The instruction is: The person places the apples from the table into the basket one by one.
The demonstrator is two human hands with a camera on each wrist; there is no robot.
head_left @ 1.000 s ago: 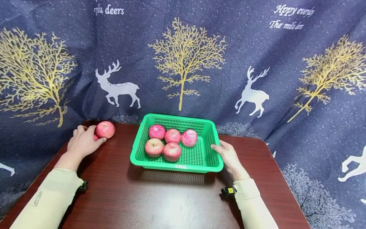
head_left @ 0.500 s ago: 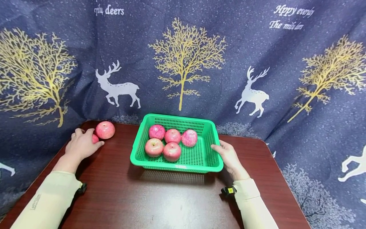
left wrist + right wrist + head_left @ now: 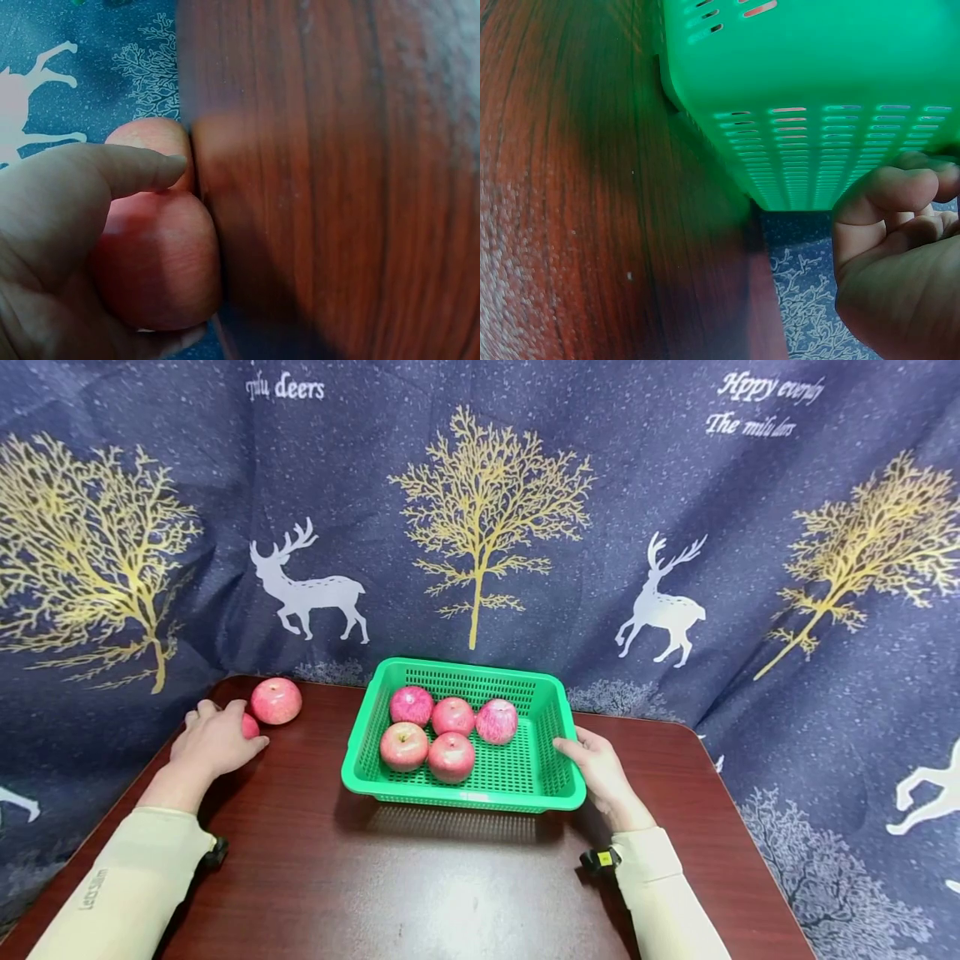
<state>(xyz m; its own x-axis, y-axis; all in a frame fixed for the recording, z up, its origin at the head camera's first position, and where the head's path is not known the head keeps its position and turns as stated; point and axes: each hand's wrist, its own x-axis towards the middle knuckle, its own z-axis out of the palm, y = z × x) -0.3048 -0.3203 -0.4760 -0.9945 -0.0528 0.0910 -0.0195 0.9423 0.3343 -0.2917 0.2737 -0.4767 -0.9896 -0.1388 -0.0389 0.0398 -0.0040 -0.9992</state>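
At the table's far left corner my left hand (image 3: 212, 739) grips a red apple (image 3: 161, 262), thumb on one side and fingers curled round the other. From the head view most of that apple is hidden under the hand. A second apple (image 3: 276, 701) sits just beyond it, near the back edge. My right hand (image 3: 606, 777) holds the right end of a green plastic basket (image 3: 465, 797), its thumb over the rim and its fingers outside. Inside the basket lie several apples (image 3: 452, 757), grouped toward its left and middle.
A dark reddish-brown wooden table (image 3: 300, 877) carries everything. Right behind its back edge hangs a dark blue cloth (image 3: 540, 610) with printed deer and trees. The basket stands near that back edge.
My left hand has drawn back slightly to the left, away from the second apple, showing more of the apple under it. The right hand and basket have not moved.
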